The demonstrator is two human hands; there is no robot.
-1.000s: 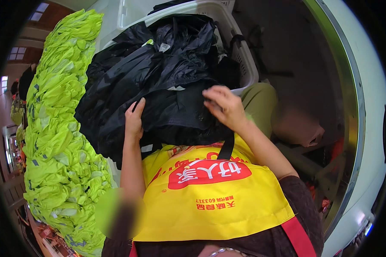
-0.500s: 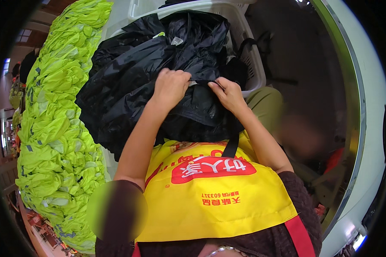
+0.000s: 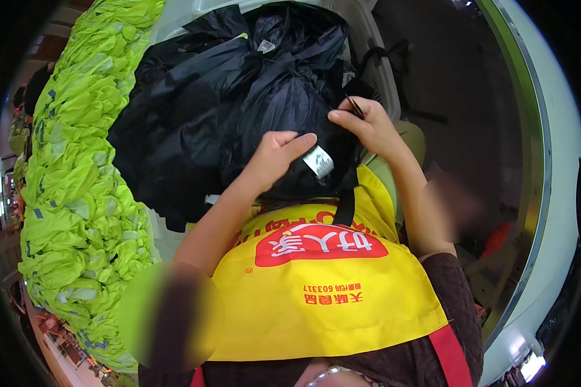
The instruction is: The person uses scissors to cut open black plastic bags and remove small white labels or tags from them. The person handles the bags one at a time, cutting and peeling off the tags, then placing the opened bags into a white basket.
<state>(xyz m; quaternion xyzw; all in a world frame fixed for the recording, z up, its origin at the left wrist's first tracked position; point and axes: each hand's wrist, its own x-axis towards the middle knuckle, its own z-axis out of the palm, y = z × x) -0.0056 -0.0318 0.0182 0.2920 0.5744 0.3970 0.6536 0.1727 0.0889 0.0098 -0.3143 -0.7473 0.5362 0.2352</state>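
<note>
A pile of thin, shiny black fabric, seemingly a black garment [image 3: 193, 135], lies in front of me. My left hand [image 3: 279, 157] is closed on its near part, with the thumb pressed over the cloth. A white label [image 3: 318, 162] sticks out just beside that thumb. To the right and slightly farther off, my right hand [image 3: 366, 124] is closed around small dark thread snips [image 3: 354, 107], whose thin blades point up and away from the fingers. The blades are apart from the label. Folds hide how the fabric is put together.
A white plastic basket [image 3: 384, 84] stands behind and right of the fabric. Along the left runs a long heap of bright yellow-green garments [image 3: 77, 200]. A yellow apron [image 3: 323, 322] covers my front. On the far right is a pale curved table edge [image 3: 549, 161].
My hands have moved apart: the left came nearer and to the right, the right lifted slightly rightward. The white label now shows fully, and the snips' blades have come into sight.
</note>
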